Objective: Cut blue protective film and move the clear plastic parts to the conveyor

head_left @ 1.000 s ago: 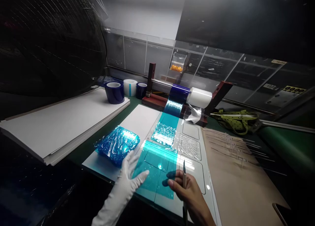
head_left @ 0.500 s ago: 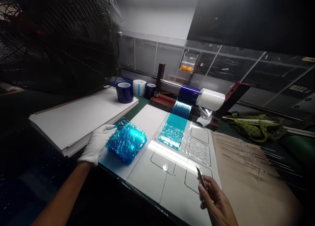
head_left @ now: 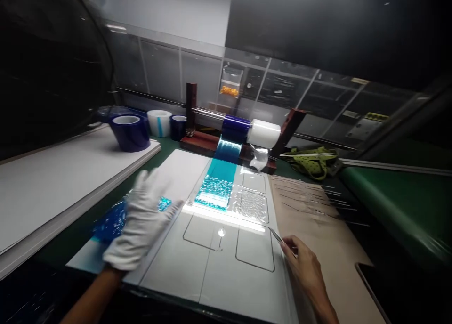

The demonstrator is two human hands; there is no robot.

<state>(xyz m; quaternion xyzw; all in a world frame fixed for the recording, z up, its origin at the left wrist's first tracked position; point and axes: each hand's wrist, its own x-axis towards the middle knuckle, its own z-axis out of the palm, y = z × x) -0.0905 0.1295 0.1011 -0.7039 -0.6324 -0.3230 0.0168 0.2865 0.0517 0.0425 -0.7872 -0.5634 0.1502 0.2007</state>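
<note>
The white board lies flat on the bench, blue film running onto it from the roll on the rear stand. The gloved left hand hovers open, holding nothing, above the crumpled film pile. The bare right hand pinches tweezers, tips touching the board; a slip could scratch it. A clear jar behind holds something orange.

Your gloved left hand leaves the crumpled blue film and swings right toward the white template board; your right hand barely shifts
</note>
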